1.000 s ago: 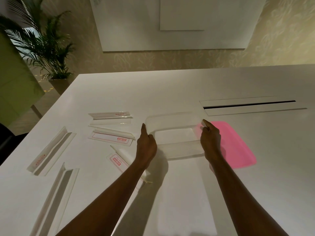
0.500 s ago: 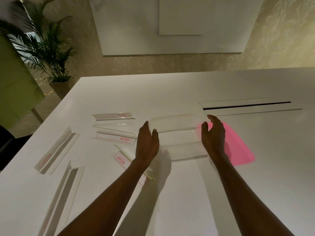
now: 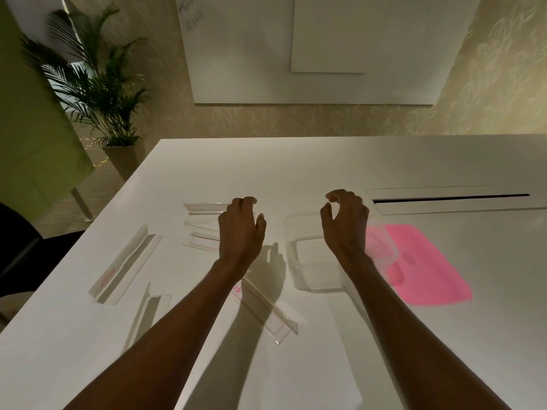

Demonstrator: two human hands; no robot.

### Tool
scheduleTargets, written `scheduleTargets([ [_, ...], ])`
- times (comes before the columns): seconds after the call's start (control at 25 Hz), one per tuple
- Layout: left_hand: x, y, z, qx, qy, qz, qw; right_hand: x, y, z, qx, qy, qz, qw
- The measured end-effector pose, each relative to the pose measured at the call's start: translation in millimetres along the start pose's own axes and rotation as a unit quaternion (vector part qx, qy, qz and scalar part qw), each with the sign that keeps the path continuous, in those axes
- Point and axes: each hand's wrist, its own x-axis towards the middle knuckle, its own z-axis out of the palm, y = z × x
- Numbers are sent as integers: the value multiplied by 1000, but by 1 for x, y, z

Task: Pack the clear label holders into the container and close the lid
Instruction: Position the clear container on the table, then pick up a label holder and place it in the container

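Observation:
A clear, empty rectangular container [image 3: 310, 272] sits on the white table [image 3: 444, 335]. Its pink lid [image 3: 429, 261] lies flat just to its right, partly under the container's right edge. Several clear label holders with red-printed inserts lie to the left: a long one [image 3: 124, 264], another near the front [image 3: 146, 315], one angled under my left forearm [image 3: 268, 310], and a small group at the back [image 3: 201, 224]. My left hand [image 3: 241, 232] hovers over that back group with curled fingers, holding nothing. My right hand [image 3: 344, 223] hovers over the container, fingers loosely curled and apart, also holding nothing.
A recessed cable slot [image 3: 450, 198] runs across the table behind the lid. The table's left edge [image 3: 88, 241] slants past a potted palm [image 3: 97, 93] and a dark chair [image 3: 17, 244]. A whiteboard [image 3: 310, 48] hangs on the far wall.
Both hands have come off the container's sides and risen. The left hand has shifted left over the back label holders. The container stays in place beside the lid.

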Motion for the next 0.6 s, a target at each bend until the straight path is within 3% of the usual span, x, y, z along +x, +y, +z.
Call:
scheduleTargets([
  [0.32, 48, -82, -28, 93, -9, -15, 996, 28, -72, 79, -47, -120, -94, 987],
  [0.6, 107, -149, -29, 152, -89, -21, 984, 47, -105, 163, -111, -277, -105, 948],
])
